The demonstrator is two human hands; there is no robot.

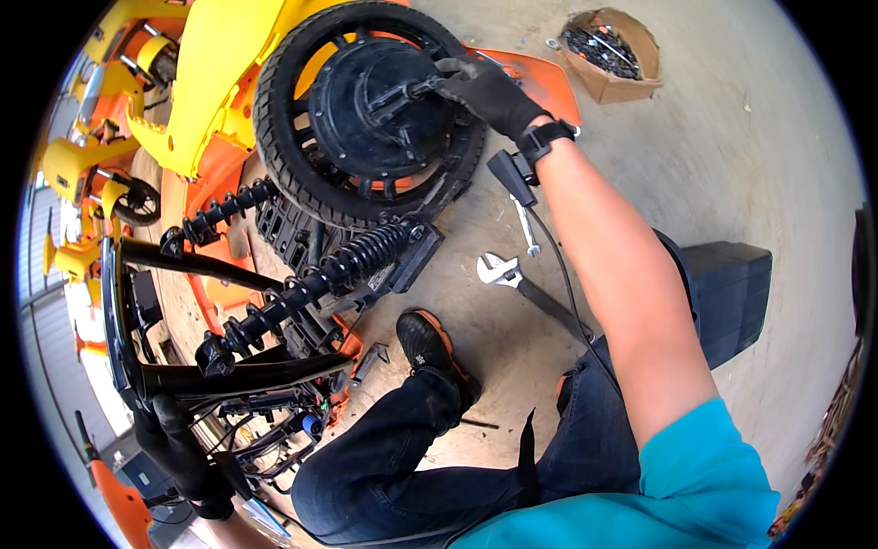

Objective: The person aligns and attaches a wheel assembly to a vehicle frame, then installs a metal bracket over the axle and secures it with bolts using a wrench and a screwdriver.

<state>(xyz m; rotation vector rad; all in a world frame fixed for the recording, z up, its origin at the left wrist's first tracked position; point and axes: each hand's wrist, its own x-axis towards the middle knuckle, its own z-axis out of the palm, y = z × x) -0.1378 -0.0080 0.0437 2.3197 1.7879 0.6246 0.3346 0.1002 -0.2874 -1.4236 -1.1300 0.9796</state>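
My right hand (pixel 485 90), in a black glove, reaches out to the wheel (pixel 279 110) with its thick black tyre. Its fingertips pinch the axle end (pixel 422 88) at the hub motor (pixel 352 101); whether a small part sits between them is hidden. At the lower left, my gloved left hand (pixel 174 448) is closed on the black tubular frame (pixel 114 311), with its palm side out of sight. Two black coil-spring shock absorbers (pixel 320 284) run between that frame and the wheel area.
An adjustable wrench (pixel 540 297) and a smaller spanner (pixel 524 224) lie on the concrete floor. A cardboard box (pixel 608 59) of small dark parts stands at the far right. Yellow body panels (pixel 206 82) lie beyond the wheel. A dark box (pixel 727 297) is right of my arm. Yellow scooters (pixel 78 174) stand left.
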